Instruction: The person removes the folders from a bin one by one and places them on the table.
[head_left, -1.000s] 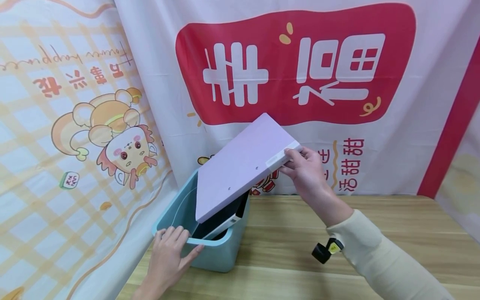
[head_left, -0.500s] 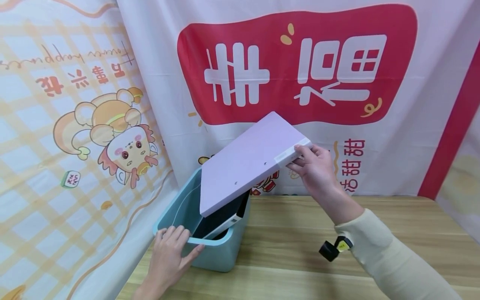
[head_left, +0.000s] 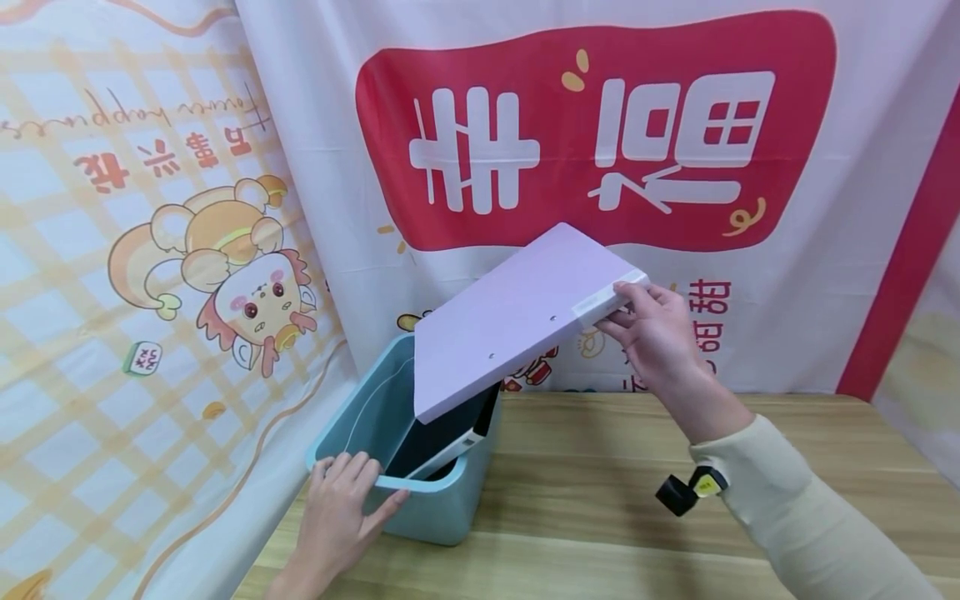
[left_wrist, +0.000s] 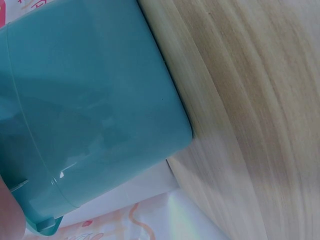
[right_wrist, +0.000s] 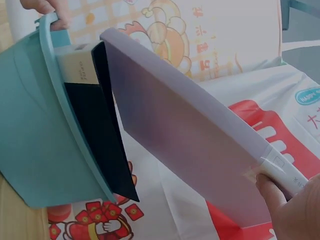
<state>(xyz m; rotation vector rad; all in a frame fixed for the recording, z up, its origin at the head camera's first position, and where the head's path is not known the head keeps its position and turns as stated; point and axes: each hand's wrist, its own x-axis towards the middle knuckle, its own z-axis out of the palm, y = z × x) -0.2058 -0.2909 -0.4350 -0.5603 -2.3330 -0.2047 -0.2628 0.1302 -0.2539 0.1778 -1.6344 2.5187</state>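
Note:
My right hand (head_left: 660,333) pinches a lilac ring binder (head_left: 510,325) by its spine, near the white label. Thumb on top, fingers beneath, it holds the binder tilted above a blue-green plastic bin (head_left: 431,517). Inside the bin leans a black binder (head_left: 442,433) with a white-labelled spine, partly hidden under the lilac one. Whether the two binders touch, I cannot tell. My left hand (head_left: 337,508) grips the bin's near rim, fingers curled over the edge and thumb outside. The left wrist view is filled mostly by the bin's side wall (left_wrist: 90,110).
The bin stands on a wood-grain table (head_left: 600,517), near its left side. A white curtain with a red printed patch (head_left: 570,208) hangs behind, and a checked cloth (head_left: 172,417) hangs on the left. A small black device (head_left: 678,496) is strapped at the right sleeve.
My right hand has drawn the lilac binder to the right and slightly up, uncovering more of the black binder. The left hand and the bin have stayed in place.

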